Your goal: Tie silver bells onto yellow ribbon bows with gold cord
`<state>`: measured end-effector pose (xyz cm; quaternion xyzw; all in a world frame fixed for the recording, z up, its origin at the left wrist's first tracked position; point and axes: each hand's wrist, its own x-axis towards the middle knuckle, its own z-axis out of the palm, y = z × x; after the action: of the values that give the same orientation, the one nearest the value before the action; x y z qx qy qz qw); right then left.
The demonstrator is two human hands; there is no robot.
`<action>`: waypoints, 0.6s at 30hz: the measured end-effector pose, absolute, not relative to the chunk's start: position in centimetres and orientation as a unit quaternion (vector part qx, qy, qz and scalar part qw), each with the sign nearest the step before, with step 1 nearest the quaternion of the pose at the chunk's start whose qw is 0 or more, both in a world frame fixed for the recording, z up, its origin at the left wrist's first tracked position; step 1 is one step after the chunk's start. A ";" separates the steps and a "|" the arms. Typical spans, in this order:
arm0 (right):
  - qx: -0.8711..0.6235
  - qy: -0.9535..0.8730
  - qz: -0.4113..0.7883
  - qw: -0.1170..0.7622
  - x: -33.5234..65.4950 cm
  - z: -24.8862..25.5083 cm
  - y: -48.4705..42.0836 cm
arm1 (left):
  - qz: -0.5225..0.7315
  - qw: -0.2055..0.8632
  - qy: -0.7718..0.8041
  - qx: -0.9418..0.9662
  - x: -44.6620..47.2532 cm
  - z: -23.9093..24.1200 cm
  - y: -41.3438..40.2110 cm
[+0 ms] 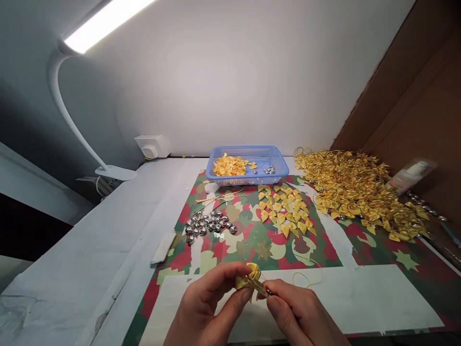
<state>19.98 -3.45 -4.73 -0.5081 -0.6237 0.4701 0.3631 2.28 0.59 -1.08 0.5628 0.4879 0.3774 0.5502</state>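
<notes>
My left hand (205, 307) pinches a small yellow ribbon bow (249, 278) between thumb and fingers, low in the middle of the view. My right hand (300, 315) meets it from the right, fingers closed on a thin gold cord (306, 275) that loops away to the right and on a small dark bead at the bow. Both hands hover over a white sheet (378, 300) at the table's near edge.
Silver bells (209, 224) lie in a cluster to the left, loose yellow bows (284, 209) in rows in the middle, and a big heap of finished bows (363, 190) at the right. A blue basket (279, 166) stands behind. A lamp base (115, 172), a spray bottle (410, 175) and a cardboard wall (414, 105) border the area.
</notes>
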 end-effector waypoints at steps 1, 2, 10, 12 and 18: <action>-0.503 -0.621 0.478 0.364 20.0 -4.5 -3.4 | 0.377 0.550 0.487 0.564 2.3 -1.2 0.6; -0.499 -0.618 0.482 0.368 20.1 -4.3 -3.3 | 0.375 0.551 0.488 0.564 2.3 -1.2 0.7; -0.704 -0.518 0.261 0.410 27.1 -7.2 -5.2 | 0.394 0.547 0.529 0.516 2.7 -0.4 0.8; -0.742 -0.557 0.056 0.368 29.6 -9.1 -5.6 | 0.408 0.548 0.541 0.491 2.8 0.1 0.9; -0.728 -0.595 -0.239 0.245 31.4 -10.1 -4.9 | 0.370 0.654 0.496 0.436 3.4 1.3 1.0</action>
<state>31.36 -4.94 -10.10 -0.7276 -0.5946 -0.2386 0.2452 3.38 1.04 1.34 0.4358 0.4956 0.3695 0.6541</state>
